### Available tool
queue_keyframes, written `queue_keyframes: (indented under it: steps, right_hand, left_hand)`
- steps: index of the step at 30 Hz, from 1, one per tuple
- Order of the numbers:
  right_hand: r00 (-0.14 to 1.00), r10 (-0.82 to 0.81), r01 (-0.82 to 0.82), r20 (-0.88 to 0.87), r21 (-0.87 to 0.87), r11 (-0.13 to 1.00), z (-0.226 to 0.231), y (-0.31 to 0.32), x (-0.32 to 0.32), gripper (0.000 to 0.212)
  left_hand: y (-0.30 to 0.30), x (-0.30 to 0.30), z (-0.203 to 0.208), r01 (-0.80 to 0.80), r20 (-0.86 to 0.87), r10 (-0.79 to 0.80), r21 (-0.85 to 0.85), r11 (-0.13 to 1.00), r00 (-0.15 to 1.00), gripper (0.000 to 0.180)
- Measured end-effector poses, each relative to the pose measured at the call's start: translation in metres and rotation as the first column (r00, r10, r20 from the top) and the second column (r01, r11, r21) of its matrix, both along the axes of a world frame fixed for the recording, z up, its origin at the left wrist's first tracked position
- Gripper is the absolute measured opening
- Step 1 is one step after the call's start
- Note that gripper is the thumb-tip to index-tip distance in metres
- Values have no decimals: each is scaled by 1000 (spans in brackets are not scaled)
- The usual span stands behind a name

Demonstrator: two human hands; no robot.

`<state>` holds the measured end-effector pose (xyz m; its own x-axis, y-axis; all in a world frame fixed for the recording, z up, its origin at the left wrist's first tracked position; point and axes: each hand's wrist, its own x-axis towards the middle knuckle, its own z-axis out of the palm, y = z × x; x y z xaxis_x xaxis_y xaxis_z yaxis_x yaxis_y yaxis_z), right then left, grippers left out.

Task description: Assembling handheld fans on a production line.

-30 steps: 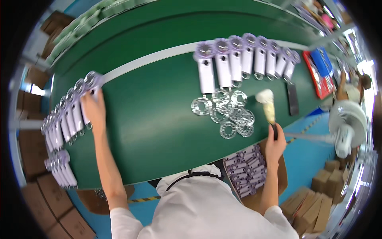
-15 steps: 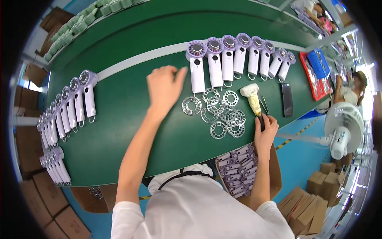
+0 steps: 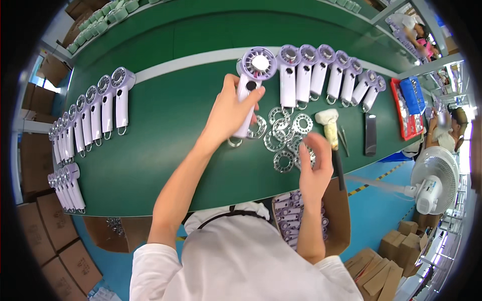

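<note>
My left hand is closed round the white handle of a purple-and-white handheld fan, lifted off the bench with its round head pointing away from me. My right hand holds nothing; its thumb and curved fingers are apart, slightly blurred, over the edge of a loose pile of silver slotted rings. Beside that hand lies a mallet with a white wrapped head and black handle. Tweezers rest just right of it. A row of similar handheld fans stretches along the back of the bench.
More fans line the left of the green bench. At right are a black oblong block, a red tray with a blue bin, and a standing fan. A carton of fans sits below the edge.
My left hand has taken the nearest fan out of the back row and raised it. My right hand has let go of the mallet's handle and moved left to the rings.
</note>
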<state>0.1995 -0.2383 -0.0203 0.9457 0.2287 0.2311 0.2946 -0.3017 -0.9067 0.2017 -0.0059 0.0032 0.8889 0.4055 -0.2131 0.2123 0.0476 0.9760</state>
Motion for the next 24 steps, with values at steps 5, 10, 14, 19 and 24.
queue_keyframes:
  steps: [5, 10, 14, 19, 24]
  right_hand:
    - [942, 326, -308, -72, 191, 932, 48, 46, 16, 62]
    - [814, 505, -472, -287, 179, 863, 65, 64, 20, 61]
    - [812, 546, -516, -207, 184, 837, 64, 71, 13, 61]
    - [826, 530, -503, -192, 172, 847, 66, 76, 8, 59]
    - [847, 490, -464, -205, 163, 871, 70, 76, 1, 56]
  left_hand:
    - [-24, -68, 16, 29, -71, -32, -43, 999, 997, 41]
    - [-31, -97, 25, 66, -138, -70, -28, 997, 988, 45]
    - [-29, -106, 27, 64, -132, -65, -10, 998, 989, 45]
    - [-29, -108, 31, 75, -155, -70, 26, 997, 985, 44]
    - [-29, -109, 32, 82, -155, -81, 4, 997, 985, 43]
